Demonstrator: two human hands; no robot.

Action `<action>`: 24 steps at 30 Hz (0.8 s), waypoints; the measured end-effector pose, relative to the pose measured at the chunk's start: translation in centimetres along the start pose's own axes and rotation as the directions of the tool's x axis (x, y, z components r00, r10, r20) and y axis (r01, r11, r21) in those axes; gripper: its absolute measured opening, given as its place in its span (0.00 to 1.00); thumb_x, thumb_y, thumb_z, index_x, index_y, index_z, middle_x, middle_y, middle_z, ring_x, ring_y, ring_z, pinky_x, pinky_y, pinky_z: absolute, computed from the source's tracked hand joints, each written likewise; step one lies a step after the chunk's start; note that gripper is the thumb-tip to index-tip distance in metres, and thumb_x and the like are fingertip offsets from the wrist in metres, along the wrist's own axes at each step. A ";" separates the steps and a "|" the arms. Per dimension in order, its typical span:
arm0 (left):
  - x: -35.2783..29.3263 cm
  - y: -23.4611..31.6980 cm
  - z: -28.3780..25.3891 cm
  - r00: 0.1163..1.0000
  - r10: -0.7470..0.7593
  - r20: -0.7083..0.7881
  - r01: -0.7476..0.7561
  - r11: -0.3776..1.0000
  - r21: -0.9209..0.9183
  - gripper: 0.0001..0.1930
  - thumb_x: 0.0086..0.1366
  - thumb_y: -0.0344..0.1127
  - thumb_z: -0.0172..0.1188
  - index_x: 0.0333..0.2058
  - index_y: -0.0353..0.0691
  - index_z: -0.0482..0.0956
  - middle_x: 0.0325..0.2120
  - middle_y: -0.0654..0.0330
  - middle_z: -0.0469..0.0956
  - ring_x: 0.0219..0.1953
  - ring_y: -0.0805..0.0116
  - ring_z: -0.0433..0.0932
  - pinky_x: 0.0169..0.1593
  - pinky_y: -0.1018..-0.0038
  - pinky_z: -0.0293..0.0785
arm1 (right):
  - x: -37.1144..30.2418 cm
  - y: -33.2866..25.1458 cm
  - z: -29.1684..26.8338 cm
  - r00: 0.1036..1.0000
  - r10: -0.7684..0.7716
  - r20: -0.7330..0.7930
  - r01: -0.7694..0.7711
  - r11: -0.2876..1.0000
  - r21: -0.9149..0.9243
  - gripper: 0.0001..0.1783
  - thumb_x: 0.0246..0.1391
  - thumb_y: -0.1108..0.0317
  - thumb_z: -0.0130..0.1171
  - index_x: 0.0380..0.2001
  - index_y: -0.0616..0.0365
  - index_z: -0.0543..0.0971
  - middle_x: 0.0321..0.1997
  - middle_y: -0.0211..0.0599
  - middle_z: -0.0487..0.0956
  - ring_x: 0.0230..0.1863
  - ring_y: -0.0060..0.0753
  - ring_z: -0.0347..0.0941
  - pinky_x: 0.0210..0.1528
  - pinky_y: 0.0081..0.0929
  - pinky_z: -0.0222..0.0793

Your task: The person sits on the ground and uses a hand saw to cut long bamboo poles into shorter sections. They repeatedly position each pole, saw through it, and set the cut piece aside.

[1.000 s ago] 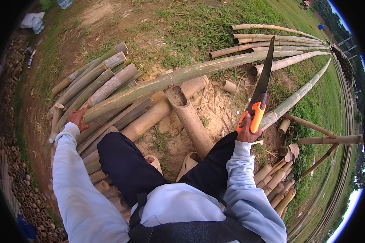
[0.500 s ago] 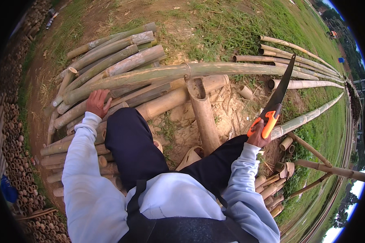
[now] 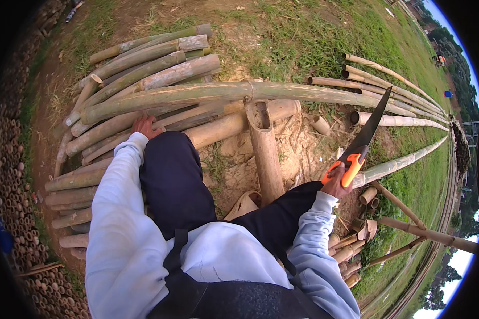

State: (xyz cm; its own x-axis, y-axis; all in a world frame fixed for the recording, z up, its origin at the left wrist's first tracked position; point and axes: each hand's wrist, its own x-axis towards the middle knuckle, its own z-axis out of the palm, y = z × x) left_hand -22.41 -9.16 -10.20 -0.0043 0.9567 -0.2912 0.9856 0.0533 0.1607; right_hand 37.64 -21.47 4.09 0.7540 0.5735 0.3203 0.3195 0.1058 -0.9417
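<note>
My right hand is wrapped round the orange-and-black handle of a handsaw, its dark blade pointing up and away. My left hand lies on the bamboo beside my left knee, thumb apart from the fingers, just below a long green bamboo pole. That pole stretches across in front of me, over a pile of cut bamboo pieces. Near its middle it passes by the notched top of a bamboo post, which slants toward me between my legs. A thick bamboo length lies behind the post.
Several long bamboo poles lie on the grass at the right. Short bamboo offcuts are heaped near my right elbow, beside a bamboo frame. More cut pieces lie at the left. Stacked bamboo fills the far left.
My left hand has moved right and slightly forward along the bamboo, closer to my knee. My right hand still holds the handsaw, its blade tip slightly lower in view.
</note>
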 end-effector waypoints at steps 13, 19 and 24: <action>-1.8 -5.3 5.1 0.792 0.460 -0.401 -0.374 0.885 0.277 0.13 0.63 0.39 0.59 0.44 0.41 0.72 0.41 0.52 0.79 0.46 0.49 0.78 0.41 0.56 0.77 | -0.4 -1.0 0.9 0.999 0.034 0.031 -0.036 0.996 0.076 0.08 0.65 0.69 0.60 0.32 0.62 0.79 0.18 0.28 0.73 0.20 0.20 0.69 0.26 0.20 0.66; -5.3 -0.5 0.1 0.950 0.287 -0.122 -0.263 0.947 0.184 0.12 0.68 0.39 0.53 0.48 0.45 0.72 0.42 0.54 0.77 0.47 0.53 0.79 0.39 0.56 0.78 | 0.2 -0.1 -0.3 0.999 0.050 -0.005 -0.050 0.997 0.063 0.07 0.65 0.69 0.60 0.33 0.62 0.78 0.18 0.28 0.73 0.21 0.20 0.68 0.27 0.21 0.67; -8.2 1.7 -6.3 0.892 0.370 -0.260 -0.338 0.928 0.159 0.38 0.60 0.44 0.66 0.68 0.67 0.62 0.44 0.58 0.72 0.43 0.50 0.80 0.41 0.54 0.77 | 0.1 0.0 -0.8 0.999 0.050 0.021 -0.052 0.993 0.101 0.10 0.65 0.67 0.60 0.32 0.61 0.76 0.17 0.28 0.71 0.22 0.21 0.68 0.31 0.24 0.67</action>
State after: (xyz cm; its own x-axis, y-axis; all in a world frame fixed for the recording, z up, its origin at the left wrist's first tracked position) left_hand -21.72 -15.10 -1.63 0.3165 0.9475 0.0445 0.9426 -0.3194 0.0976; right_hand 38.19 -22.03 4.23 0.7568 0.5950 0.2706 0.2201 0.1577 -0.9626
